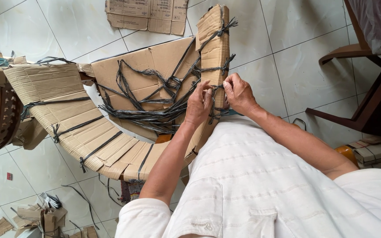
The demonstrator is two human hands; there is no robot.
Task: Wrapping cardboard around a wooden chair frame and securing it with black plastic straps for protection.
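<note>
Gripping black plastic strapping [164, 115] at a knot, the left hand [198, 105] and right hand [239, 93] pinch closed against the cardboard-wrapped curved piece [214, 48], held upright against the person's lap. Loose strap ends trail across the flat cardboard sheet [133, 70] behind it.

White short-sleeved shirt (chest pocket)

We've got one view only, cam worn on the head, looking steeply down over the white shirt [261, 185] w/ both forearms reaching away from us toward the frame's top. It sits close: the hands fill the centre, approx. at arm's reach. Tiled floor [296, 66] runs to every edge; no 2nd view, so nothing's shared.
</note>
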